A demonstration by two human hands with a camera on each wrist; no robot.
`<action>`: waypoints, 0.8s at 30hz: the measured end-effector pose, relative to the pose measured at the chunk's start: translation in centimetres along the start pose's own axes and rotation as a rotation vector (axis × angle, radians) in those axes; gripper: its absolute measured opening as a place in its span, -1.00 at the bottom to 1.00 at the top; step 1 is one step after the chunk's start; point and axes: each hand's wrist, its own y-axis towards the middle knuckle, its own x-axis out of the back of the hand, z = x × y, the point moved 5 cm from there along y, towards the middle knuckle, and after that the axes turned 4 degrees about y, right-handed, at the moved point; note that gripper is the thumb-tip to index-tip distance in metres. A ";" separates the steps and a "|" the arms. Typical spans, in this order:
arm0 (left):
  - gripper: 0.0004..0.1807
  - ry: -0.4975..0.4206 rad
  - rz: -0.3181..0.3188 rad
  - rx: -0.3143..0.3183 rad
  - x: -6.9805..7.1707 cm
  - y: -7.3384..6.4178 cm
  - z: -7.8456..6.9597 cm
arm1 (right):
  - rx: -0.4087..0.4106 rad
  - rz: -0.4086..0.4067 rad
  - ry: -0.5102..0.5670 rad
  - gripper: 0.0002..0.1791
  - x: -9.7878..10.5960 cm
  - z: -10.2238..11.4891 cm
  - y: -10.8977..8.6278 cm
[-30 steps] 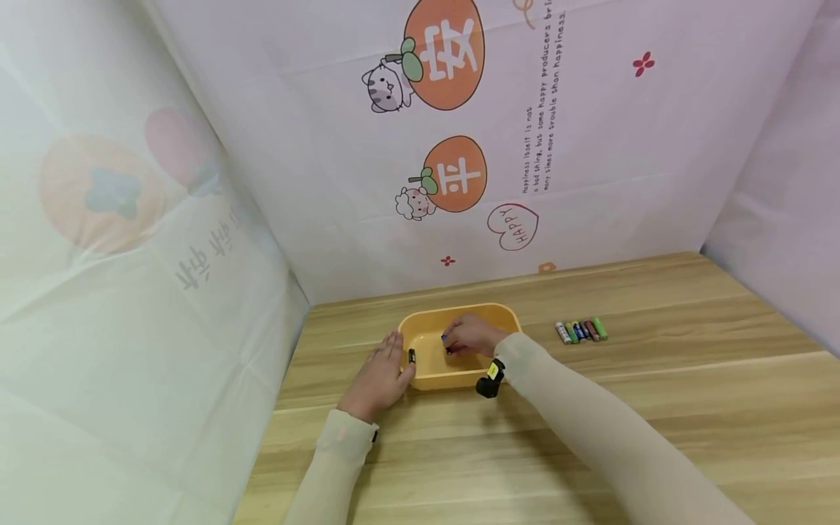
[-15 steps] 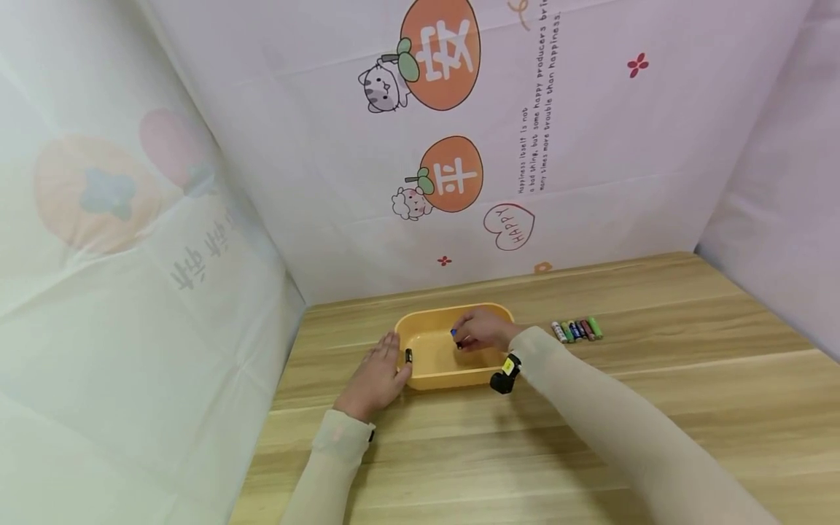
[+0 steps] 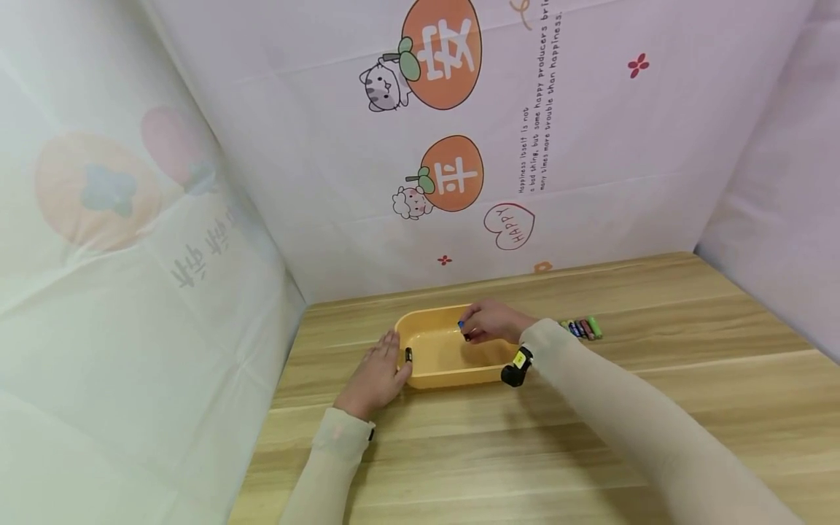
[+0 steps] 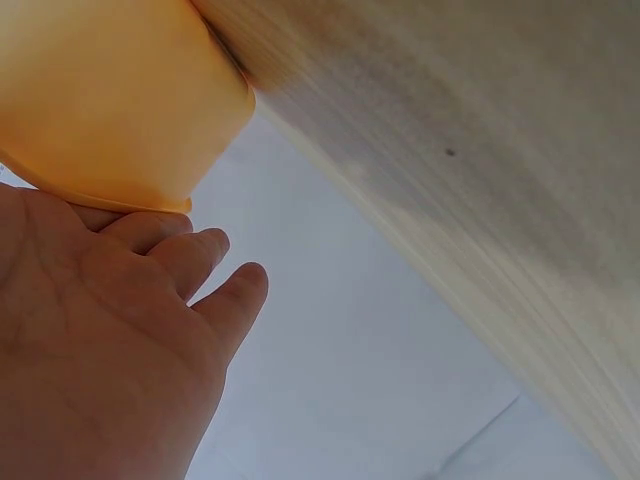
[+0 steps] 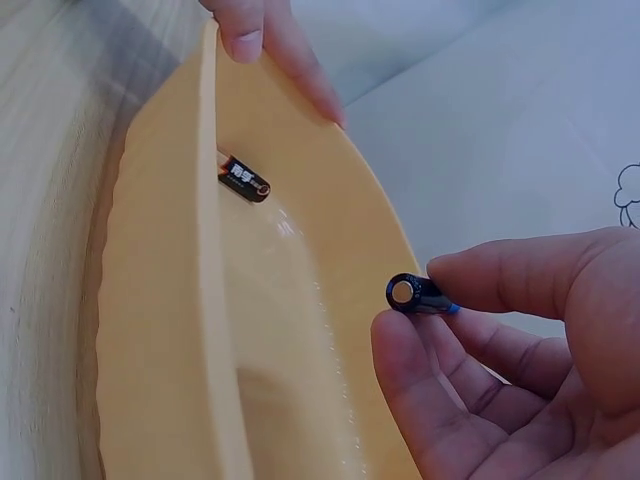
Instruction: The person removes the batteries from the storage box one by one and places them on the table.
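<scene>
A yellow plastic basin stands on the wooden table. My left hand rests on its left rim, fingers fairly straight; in the left wrist view several fingertips touch the basin's edge. With thumb and fingers my right hand pinches a small blue-and-black battery above the right half of the basin, near the far wall. The right wrist view shows this battery's round metal end. Another battery, black with an orange end, lies inside the basin at the left end, close to my left thumb.
To the right of the basin, a row of several coloured batteries lies side by side, partly hidden by my right wrist. White printed cloth hangs behind the table and along both sides.
My right hand has lifted the blue-and-black battery and carried it right and toward the basin's far wall. The left hand keeps its place on the rim.
</scene>
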 end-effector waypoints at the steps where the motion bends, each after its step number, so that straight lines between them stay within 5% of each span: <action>1: -0.24 0.002 0.000 0.001 0.0 0.0 0.0 | 0.001 0.003 -0.002 -0.68 0.1 0.0 -0.1; 24: -0.17 0.014 0.000 0.005 0.0 -0.1 0.0 | 0.036 0.005 0.017 -0.68 4.2 0.5 -2.0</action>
